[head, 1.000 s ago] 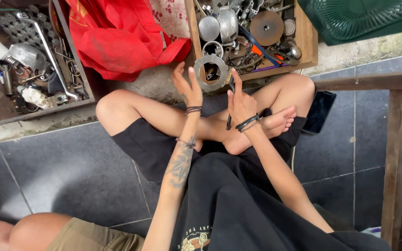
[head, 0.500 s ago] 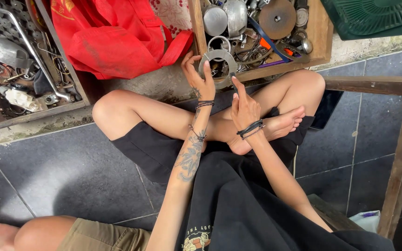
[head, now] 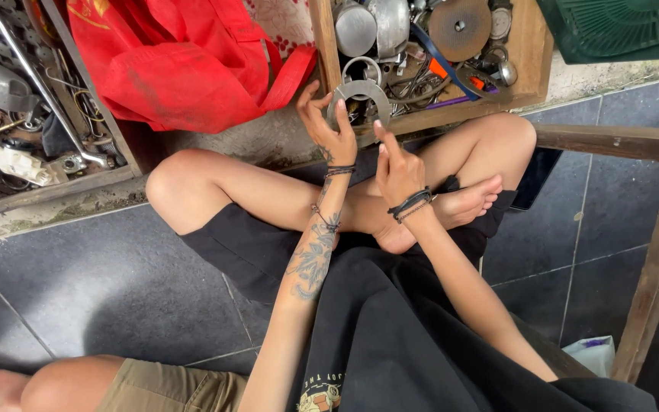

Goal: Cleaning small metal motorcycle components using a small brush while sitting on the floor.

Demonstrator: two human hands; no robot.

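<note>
**A:** What did the left hand (head: 328,130) have hold of?

**B:** A flat grey metal ring plate (head: 359,101), notched round its rim. The fingers (head: 340,114) were curled over its near-left edge, with the thumb spread out to the left. So closed on the plate, pinching it at the rim. I'd judge that grip was chosen because the rim was the only free part; the rest lay over clutter.

**A:** Where did the plate sit?

**B:** Just beyond the fingertips, at the near lip of a wooden tray (head: 526,67) full of metal parts, its lower edge overlapping the tray's front wall. A smaller steel ring (head: 360,69) lay just past it, farther from the fingers.

**A:** Any direction to it?

**B:** It was round, so no long axis to speak of. Its broad face tilted up toward the camera, the hole's axis pointing roughly up and back at the person.

**A:** And the right hand (head: 398,172)?

**B:** It hovered just right of the left fingers, nearer the body. The index finger stretched toward the plate's lower right edge, the others loosely bent. Holding nothing that I could see; whether the fingertip touched the plate, I couldn't tell.

**A:** What else lay nearby?

**B:** A red cloth bag (head: 181,61) off to the left of the thumb, on the concrete ledge.
</note>
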